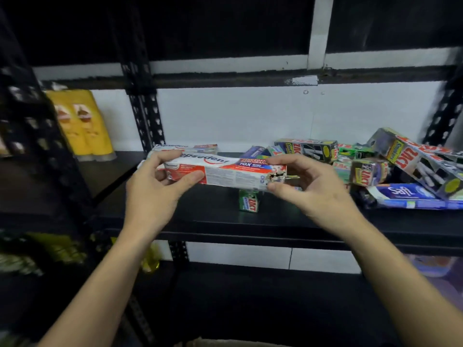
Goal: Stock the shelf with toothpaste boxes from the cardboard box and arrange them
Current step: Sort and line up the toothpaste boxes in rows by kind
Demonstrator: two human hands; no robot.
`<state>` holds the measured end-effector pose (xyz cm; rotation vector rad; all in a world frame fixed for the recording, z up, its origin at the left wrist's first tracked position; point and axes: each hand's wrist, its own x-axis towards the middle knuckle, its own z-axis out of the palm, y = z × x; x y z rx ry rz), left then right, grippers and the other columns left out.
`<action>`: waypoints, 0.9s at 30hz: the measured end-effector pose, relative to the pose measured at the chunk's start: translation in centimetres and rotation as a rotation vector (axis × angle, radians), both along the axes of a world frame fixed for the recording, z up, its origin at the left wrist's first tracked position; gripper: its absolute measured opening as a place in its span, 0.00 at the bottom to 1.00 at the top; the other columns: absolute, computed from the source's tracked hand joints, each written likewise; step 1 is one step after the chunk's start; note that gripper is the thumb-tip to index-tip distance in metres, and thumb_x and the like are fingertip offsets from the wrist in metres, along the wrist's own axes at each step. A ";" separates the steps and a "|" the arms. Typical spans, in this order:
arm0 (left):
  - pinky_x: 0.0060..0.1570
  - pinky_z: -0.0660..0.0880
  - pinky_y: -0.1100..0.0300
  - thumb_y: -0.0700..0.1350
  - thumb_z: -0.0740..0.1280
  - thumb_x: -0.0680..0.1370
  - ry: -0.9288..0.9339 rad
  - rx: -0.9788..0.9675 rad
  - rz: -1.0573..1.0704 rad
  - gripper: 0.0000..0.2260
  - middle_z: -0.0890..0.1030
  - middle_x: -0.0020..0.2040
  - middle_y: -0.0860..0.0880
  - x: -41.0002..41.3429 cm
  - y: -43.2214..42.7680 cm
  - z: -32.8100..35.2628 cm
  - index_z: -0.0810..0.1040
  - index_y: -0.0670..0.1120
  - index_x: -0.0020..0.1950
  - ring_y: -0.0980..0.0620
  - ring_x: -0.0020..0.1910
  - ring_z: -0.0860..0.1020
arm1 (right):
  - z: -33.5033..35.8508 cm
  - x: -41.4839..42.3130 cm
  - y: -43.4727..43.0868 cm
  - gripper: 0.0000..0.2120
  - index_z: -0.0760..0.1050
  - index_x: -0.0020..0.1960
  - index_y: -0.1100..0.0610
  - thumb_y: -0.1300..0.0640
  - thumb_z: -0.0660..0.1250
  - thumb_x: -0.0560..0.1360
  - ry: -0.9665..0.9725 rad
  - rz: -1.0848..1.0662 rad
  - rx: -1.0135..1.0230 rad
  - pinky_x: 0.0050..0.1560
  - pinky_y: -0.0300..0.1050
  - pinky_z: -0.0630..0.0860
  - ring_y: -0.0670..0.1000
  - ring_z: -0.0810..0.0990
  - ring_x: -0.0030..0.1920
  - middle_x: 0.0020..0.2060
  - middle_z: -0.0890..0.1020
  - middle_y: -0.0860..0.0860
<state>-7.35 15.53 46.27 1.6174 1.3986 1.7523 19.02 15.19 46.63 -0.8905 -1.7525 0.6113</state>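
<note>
I have the red-and-white toothpaste box (225, 171) held lengthwise and roughly level over the front half of the black shelf (213, 221), its printed side facing me. My left hand (155, 194) is clamped round its left end, thumb underneath and fingers curled over the top. My right hand (310, 189) pinches the right end, where the cardboard flap looks torn. Just below the box a small green box (248, 201) stands upright on the shelf; I cannot tell whether the two touch. Behind the left end, a second toothpaste box (190, 147) of the same brand lies flat against the white wall (238, 116). To the right sits a loose heap of boxes (375, 161), tilted every which way, with a long blue box (411, 196) lying flat at its front. On the neighbouring bay to the left, past the perforated black post (145, 116), yellow packets (82, 123) stand upright. At the very bottom edge I can just see a sliver of the cardboard box (200, 343).
</note>
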 end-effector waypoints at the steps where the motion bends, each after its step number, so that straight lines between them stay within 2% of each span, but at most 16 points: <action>1: 0.51 0.79 0.64 0.46 0.80 0.67 0.021 0.010 0.050 0.19 0.84 0.52 0.53 -1.2 -0.1 -0.1 0.80 0.51 0.56 0.61 0.47 0.83 | 0.2 -1.1 0.6 0.16 0.80 0.57 0.48 0.59 0.75 0.71 -0.084 -0.035 0.023 0.54 0.40 0.78 0.47 0.83 0.51 0.50 0.85 0.43; 4: 0.52 0.80 0.61 0.52 0.80 0.66 0.102 0.021 0.186 0.21 0.82 0.56 0.54 -4.8 0.2 -1.0 0.78 0.54 0.54 0.60 0.51 0.82 | 0.6 -4.2 2.7 0.17 0.80 0.57 0.43 0.54 0.75 0.70 -0.265 -0.072 0.046 0.54 0.38 0.77 0.40 0.81 0.50 0.50 0.83 0.38; 8: 0.54 0.79 0.52 0.57 0.80 0.64 0.209 -0.005 0.343 0.22 0.79 0.56 0.56 -8.3 1.1 -3.1 0.77 0.56 0.53 0.57 0.53 0.80 | 0.0 -7.6 5.4 0.20 0.75 0.63 0.42 0.50 0.72 0.71 -0.532 -0.043 0.041 0.56 0.33 0.73 0.37 0.79 0.53 0.54 0.82 0.39; 9: 0.55 0.79 0.51 0.57 0.80 0.64 0.246 -0.021 0.368 0.23 0.78 0.56 0.56 -8.8 1.3 -3.6 0.77 0.55 0.54 0.56 0.53 0.79 | -0.4 -8.2 5.9 0.21 0.74 0.64 0.42 0.49 0.71 0.72 -0.624 -0.045 0.039 0.57 0.34 0.73 0.39 0.79 0.53 0.55 0.82 0.40; 11: 0.55 0.78 0.53 0.56 0.80 0.65 0.318 -0.074 0.407 0.23 0.77 0.55 0.54 -9.2 1.7 -4.7 0.77 0.53 0.55 0.55 0.53 0.78 | -1.1 -9.2 6.8 0.23 0.72 0.66 0.42 0.45 0.69 0.71 -0.813 -0.092 0.069 0.61 0.45 0.75 0.46 0.79 0.56 0.57 0.82 0.42; 13: 0.54 0.77 0.56 0.57 0.79 0.67 0.350 -0.124 0.426 0.22 0.78 0.54 0.53 -9.3 2.2 -5.6 0.77 0.51 0.56 0.54 0.53 0.78 | -1.2 -9.7 7.6 0.26 0.71 0.65 0.40 0.37 0.63 0.68 -0.918 -0.128 0.077 0.58 0.50 0.76 0.50 0.79 0.56 0.56 0.82 0.44; 16: 0.52 0.75 0.56 0.58 0.77 0.69 0.410 -0.146 0.433 0.22 0.79 0.54 0.51 -9.5 3.4 -5.7 0.77 0.50 0.56 0.53 0.52 0.78 | -1.1 -10.0 9.0 0.32 0.70 0.62 0.38 0.28 0.54 0.62 -0.964 -0.153 0.038 0.54 0.51 0.78 0.52 0.79 0.55 0.54 0.81 0.47; 18: 0.53 0.76 0.54 0.56 0.77 0.69 0.438 -0.168 0.432 0.22 0.80 0.55 0.51 -9.7 4.3 -5.3 0.77 0.49 0.58 0.51 0.53 0.78 | -0.8 -9.9 9.6 0.30 0.71 0.62 0.39 0.27 0.59 0.65 -0.977 -0.177 0.005 0.54 0.50 0.78 0.51 0.80 0.54 0.54 0.81 0.45; 21: 0.53 0.76 0.54 0.54 0.76 0.71 0.454 -0.224 0.432 0.23 0.81 0.57 0.48 -9.9 5.6 -4.5 0.75 0.47 0.61 0.48 0.55 0.78 | -0.1 -10.1 10.1 0.25 0.74 0.62 0.44 0.35 0.69 0.70 -0.947 -0.157 -0.063 0.55 0.48 0.78 0.46 0.80 0.52 0.53 0.82 0.40; 25: 0.53 0.74 0.54 0.54 0.75 0.73 0.477 -0.306 0.443 0.25 0.80 0.60 0.47 -10.0 7.0 -4.0 0.72 0.46 0.65 0.46 0.58 0.77 | 1.1 -10.6 11.3 0.25 0.77 0.59 0.45 0.34 0.73 0.67 -0.929 -0.132 -0.089 0.56 0.47 0.77 0.46 0.78 0.53 0.50 0.81 0.42; 27: 0.54 0.73 0.56 0.53 0.75 0.72 0.454 -0.328 0.413 0.27 0.79 0.61 0.47 -10.3 7.7 -3.7 0.70 0.46 0.67 0.46 0.59 0.77 | 1.6 -10.9 12.2 0.26 0.78 0.57 0.43 0.31 0.72 0.64 -0.982 -0.126 -0.036 0.57 0.48 0.72 0.48 0.73 0.55 0.47 0.78 0.42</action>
